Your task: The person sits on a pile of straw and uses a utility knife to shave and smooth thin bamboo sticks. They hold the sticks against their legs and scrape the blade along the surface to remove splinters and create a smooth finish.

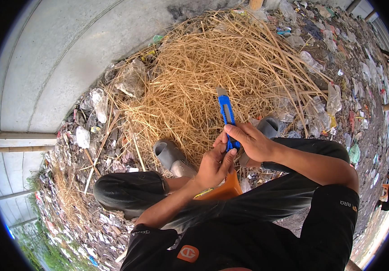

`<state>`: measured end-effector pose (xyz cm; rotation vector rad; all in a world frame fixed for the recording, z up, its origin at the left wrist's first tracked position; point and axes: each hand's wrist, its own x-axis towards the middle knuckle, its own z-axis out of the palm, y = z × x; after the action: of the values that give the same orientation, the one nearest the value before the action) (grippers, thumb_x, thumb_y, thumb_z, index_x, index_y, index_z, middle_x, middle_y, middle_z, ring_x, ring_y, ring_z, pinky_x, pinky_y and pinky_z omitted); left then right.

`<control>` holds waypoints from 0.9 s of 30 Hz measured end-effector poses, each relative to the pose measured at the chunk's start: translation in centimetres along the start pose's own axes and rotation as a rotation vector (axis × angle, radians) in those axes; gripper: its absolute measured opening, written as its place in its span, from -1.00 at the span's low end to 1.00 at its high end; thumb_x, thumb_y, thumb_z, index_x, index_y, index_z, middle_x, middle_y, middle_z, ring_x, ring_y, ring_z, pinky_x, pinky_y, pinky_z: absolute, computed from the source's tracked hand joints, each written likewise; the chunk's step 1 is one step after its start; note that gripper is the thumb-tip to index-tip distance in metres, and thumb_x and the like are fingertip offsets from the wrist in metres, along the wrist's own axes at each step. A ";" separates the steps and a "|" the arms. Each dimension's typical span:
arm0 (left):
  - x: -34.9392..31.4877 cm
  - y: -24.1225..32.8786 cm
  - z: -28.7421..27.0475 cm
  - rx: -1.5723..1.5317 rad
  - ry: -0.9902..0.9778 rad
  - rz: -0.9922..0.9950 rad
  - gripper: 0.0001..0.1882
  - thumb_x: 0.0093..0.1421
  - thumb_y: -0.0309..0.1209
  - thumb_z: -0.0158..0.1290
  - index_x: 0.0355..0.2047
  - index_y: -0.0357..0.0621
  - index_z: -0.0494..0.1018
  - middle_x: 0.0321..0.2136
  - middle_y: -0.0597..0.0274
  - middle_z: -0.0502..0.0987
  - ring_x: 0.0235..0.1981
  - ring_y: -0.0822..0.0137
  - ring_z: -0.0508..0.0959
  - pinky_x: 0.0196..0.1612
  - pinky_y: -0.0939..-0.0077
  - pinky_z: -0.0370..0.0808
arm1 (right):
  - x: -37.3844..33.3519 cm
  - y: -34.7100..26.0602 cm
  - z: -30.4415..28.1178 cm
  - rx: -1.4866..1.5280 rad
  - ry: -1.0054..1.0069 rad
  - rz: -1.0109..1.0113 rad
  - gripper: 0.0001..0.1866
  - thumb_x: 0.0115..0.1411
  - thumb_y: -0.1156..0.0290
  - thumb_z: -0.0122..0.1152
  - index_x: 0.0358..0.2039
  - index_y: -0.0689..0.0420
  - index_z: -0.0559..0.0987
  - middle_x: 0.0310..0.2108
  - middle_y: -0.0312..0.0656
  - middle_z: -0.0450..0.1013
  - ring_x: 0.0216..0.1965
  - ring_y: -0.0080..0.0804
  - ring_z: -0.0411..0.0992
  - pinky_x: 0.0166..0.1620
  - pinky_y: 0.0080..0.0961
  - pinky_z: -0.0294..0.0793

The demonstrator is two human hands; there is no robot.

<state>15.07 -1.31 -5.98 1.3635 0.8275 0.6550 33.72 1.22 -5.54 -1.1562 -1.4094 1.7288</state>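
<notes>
Between my two hands is a blue snap-off utility knife, pointing away from me with a short piece of blade showing at its far end. My left hand is closed around the lower end of the handle. From the other side my right hand grips it too, its thumb lying along the handle. Beyond the blade spreads a heap of dry straw. Part of an orange plastic thing shows below my hands, between my legs; its full shape is hidden.
A grey clog on my foot stands by the straw's near edge, with another clog to the right. Plastic scraps and litter cover the ground around. A concrete wall bounds the left and back. A whitish rock-like lump lies beside the straw.
</notes>
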 end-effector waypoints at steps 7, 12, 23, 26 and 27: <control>0.2 -0.7 0.1 -0.040 0.008 0.065 -0.79 0.47 -0.36 -0.07 -0.29 -0.24 0.40 -0.66 0.39 0.42 -0.69 0.58 0.42 -0.61 0.61 0.33 | -0.2 -0.4 0.4 0.034 -0.026 -0.008 -0.52 0.51 0.07 -0.18 -0.21 0.25 0.52 -0.36 -0.19 0.44 -0.29 -0.48 0.37 -0.13 -0.40 0.39; 0.1 -1.1 -0.2 0.044 0.009 0.114 -0.76 0.47 -0.34 -0.08 -0.33 -0.22 0.39 -0.70 0.41 0.41 -0.69 0.59 0.41 -0.61 0.61 0.31 | -0.2 0.0 0.3 0.045 -0.032 0.014 -0.55 0.51 0.07 -0.18 -0.20 0.22 0.49 -0.37 -0.23 0.41 -0.29 -0.52 0.36 -0.13 -0.45 0.40; -0.2 -2.8 -0.4 -0.032 0.036 0.011 -0.65 0.49 -0.29 -0.15 0.06 -0.35 0.37 -0.49 0.34 0.47 -0.68 0.64 0.41 -0.64 0.72 0.33 | -0.7 -0.5 0.6 -0.025 -0.071 -0.045 -0.61 0.52 0.08 -0.18 -0.14 0.19 0.42 -0.38 -0.26 0.40 -0.32 -0.53 0.40 -0.22 -0.45 0.44; -0.4 -3.0 -0.3 0.017 0.050 0.067 -0.69 0.49 -0.32 -0.16 -0.01 -0.34 0.41 -0.49 0.32 0.47 -0.67 0.64 0.41 -0.64 0.73 0.33 | -0.9 -0.8 0.6 -0.057 -0.133 -0.038 -0.61 0.54 0.16 -0.22 -0.05 0.23 0.44 -0.25 -0.20 0.45 -0.23 -0.47 0.42 -0.07 -0.44 0.43; -0.4 -2.9 -0.3 0.037 0.056 0.093 -0.71 0.49 -0.33 -0.16 -0.05 -0.33 0.43 -0.49 0.31 0.47 -0.67 0.64 0.41 -0.64 0.73 0.32 | -1.0 -0.9 0.7 -0.056 -0.135 -0.047 -0.61 0.54 0.16 -0.23 -0.04 0.23 0.44 -0.26 -0.19 0.46 -0.26 -0.46 0.42 -0.09 -0.43 0.43</control>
<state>14.40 -1.76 -8.78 1.4295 0.8282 0.7564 33.42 0.27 -4.35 -1.0433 -1.5628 1.7728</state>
